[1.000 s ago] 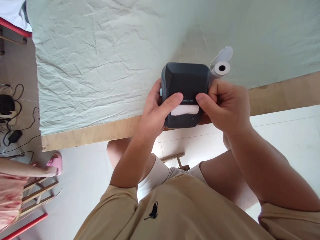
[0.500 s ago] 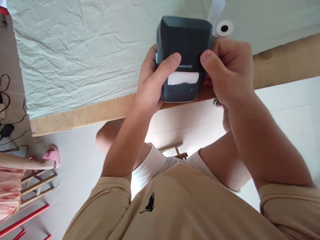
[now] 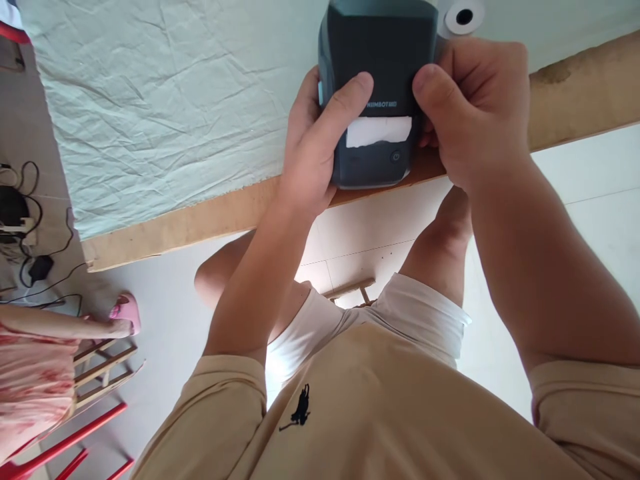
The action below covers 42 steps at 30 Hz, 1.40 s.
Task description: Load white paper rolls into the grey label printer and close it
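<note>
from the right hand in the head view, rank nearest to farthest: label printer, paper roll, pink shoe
1. label printer: gripped by the right hand, at the table edge.
2. paper roll: just beyond the hand, at the top edge.
3. pink shoe: far left, on the floor.

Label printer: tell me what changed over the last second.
The label printer now sits higher in the picture, and so does the paper roll behind it. Left hand and right hand grip its sides as before, thumbs on top, paper strip still poking out.
</note>
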### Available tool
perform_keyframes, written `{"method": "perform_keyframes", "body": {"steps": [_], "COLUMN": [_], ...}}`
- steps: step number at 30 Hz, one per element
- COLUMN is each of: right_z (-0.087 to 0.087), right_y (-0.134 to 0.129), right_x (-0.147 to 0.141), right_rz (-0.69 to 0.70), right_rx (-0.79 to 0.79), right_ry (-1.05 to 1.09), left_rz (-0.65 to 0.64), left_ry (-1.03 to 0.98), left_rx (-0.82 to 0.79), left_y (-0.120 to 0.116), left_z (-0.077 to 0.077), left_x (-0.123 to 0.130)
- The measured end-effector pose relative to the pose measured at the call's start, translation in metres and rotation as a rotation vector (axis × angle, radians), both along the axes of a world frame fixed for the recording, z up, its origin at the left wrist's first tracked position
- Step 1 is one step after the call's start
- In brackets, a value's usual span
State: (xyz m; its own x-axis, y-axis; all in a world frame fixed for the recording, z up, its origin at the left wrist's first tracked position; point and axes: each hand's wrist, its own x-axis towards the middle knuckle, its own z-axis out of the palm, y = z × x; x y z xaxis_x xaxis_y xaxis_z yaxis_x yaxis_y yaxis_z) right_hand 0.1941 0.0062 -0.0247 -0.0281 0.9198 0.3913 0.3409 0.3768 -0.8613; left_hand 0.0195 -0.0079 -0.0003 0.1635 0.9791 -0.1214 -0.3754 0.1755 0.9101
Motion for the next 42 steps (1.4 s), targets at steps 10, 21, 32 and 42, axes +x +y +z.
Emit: {"method": "perform_keyframes", "body": {"steps": [10, 21, 32, 42], "right_z": [0.003, 0.005, 0.014, 0.002], "right_y": [-0.009, -0.012, -0.023, -0.021], "right_x": [-0.002, 0.000, -0.018, -0.022], "right_rz": [-0.057, 0.131, 0.153, 0.006], "right_rx": [-0.065, -0.078, -0.141, 0.153], "right_ry": [-0.079, -0.051, -0.005, 0.059], "left_rz": [-0.220, -0.314, -0.047, -0.118], "left_ry": [0.210, 0.049, -0.061, -0.052], "left_rx": [-0.308, -0.073, -0.183, -0.082], "left_y": [0.001, 0.016, 0.001, 0.004], "left_z": [0.040, 0.000, 0.004, 0.000], "left_x": [-0.033, -0.055, -0.057, -0.056]}}
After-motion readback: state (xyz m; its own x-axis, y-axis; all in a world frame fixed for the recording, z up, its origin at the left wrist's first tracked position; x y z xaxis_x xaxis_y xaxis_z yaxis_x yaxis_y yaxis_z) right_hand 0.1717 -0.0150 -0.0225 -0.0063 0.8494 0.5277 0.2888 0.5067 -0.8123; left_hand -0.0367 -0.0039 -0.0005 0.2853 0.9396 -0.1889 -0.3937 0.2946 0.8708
